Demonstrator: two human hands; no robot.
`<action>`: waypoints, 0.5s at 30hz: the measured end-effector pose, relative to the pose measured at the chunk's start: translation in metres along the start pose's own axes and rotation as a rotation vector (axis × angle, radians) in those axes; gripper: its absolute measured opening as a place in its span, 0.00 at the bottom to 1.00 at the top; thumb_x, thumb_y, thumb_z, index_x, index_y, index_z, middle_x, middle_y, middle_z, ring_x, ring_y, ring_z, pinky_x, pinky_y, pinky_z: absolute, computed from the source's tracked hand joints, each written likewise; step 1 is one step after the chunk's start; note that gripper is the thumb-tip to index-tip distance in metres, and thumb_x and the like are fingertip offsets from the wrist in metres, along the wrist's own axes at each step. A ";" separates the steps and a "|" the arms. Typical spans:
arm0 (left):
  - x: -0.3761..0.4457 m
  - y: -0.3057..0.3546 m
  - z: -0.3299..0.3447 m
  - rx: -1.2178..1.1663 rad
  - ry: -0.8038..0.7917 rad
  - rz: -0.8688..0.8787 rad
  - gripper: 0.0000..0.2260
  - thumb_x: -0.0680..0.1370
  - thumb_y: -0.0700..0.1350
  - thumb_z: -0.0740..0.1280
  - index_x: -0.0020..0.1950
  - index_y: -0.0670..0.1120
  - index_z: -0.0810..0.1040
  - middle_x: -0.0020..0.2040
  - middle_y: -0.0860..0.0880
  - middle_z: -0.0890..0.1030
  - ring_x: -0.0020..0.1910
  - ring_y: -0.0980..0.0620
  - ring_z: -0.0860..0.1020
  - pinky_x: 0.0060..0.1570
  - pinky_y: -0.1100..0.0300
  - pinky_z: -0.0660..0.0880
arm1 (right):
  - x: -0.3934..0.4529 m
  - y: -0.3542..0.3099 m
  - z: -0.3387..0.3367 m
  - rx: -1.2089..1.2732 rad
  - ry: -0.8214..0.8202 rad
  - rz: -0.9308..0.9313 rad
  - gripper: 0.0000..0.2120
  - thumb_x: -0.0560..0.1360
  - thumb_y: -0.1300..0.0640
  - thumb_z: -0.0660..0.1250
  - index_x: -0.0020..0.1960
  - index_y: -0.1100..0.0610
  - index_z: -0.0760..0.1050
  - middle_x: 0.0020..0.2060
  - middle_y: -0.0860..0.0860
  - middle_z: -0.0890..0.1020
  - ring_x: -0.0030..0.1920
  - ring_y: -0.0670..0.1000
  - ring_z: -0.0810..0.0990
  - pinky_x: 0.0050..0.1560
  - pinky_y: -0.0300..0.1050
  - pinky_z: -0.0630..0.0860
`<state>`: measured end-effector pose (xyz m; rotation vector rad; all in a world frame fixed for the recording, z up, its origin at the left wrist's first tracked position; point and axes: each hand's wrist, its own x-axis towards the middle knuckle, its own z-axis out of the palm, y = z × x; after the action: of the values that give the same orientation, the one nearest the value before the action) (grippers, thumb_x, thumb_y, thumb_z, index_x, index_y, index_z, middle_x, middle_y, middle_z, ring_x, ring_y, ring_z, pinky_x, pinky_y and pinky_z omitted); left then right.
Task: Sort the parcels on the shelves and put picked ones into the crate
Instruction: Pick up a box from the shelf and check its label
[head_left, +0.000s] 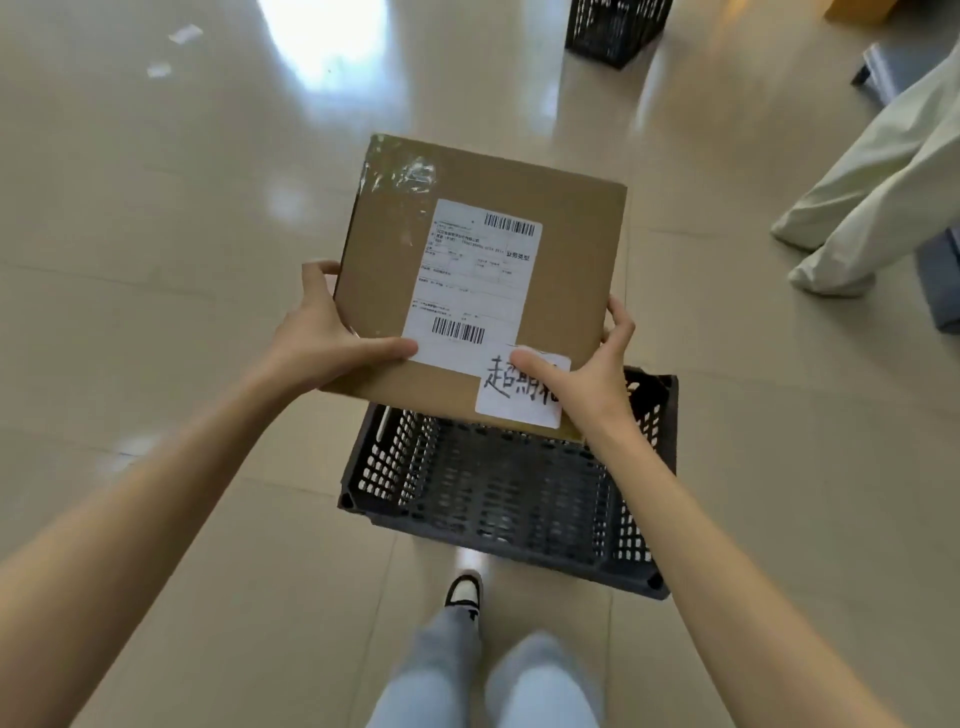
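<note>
Take the crate (498, 499) as your mark: it sits on the tiled floor (156, 260) just ahead of your feet, black, perforated on walls and bottom, and what shows of its inside looks bare. You hold the parcel (483, 280) above the crate's far half, well clear of the rim, its near edge overhanging the far wall.

To finish this step well, I'd bring the parcel back toward you until it hangs over the middle of the crate, level it, and lower it flat rather than dropping it; it looks nearly as wide as the crate's opening, so square its edges to the walls first, or a corner may catch on the rim.

Both grips are closed on the parcel. Your left hand (332, 343) holds the left edge, thumb on top. Your right hand (587, 374) takes the near right corner, thumb on the handwritten sticker (519, 400).

The parcel is a flat brown cardboard box, tilted slightly, with glossy clear tape at its far left corner. A white shipping label (472, 286) with two barcodes covers its middle. The small white sticker overlaps that label's near corner.
</note>
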<state>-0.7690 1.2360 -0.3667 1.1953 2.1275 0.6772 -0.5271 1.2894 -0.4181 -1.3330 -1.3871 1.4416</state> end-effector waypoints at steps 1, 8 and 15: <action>0.008 -0.008 0.012 -0.004 -0.036 -0.025 0.45 0.59 0.59 0.78 0.66 0.53 0.55 0.46 0.56 0.74 0.44 0.55 0.76 0.36 0.60 0.72 | 0.004 0.014 0.000 -0.003 0.004 0.033 0.50 0.63 0.56 0.79 0.72 0.48 0.47 0.67 0.51 0.67 0.64 0.51 0.71 0.67 0.52 0.70; 0.047 -0.081 0.104 0.008 -0.140 -0.209 0.45 0.61 0.53 0.79 0.68 0.51 0.54 0.50 0.55 0.73 0.48 0.52 0.75 0.38 0.60 0.73 | 0.026 0.135 0.009 -0.014 0.003 0.188 0.52 0.63 0.54 0.79 0.73 0.48 0.46 0.71 0.51 0.61 0.67 0.49 0.66 0.64 0.40 0.66; 0.074 -0.172 0.210 0.010 -0.106 -0.399 0.45 0.65 0.47 0.78 0.71 0.44 0.52 0.69 0.47 0.67 0.66 0.49 0.68 0.64 0.55 0.66 | 0.036 0.258 0.037 -0.059 0.047 0.259 0.52 0.63 0.62 0.78 0.74 0.55 0.46 0.71 0.52 0.59 0.70 0.49 0.62 0.57 0.23 0.66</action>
<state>-0.7486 1.2503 -0.6465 0.7563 2.1893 0.4146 -0.5311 1.2743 -0.6806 -1.6225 -1.2704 1.5339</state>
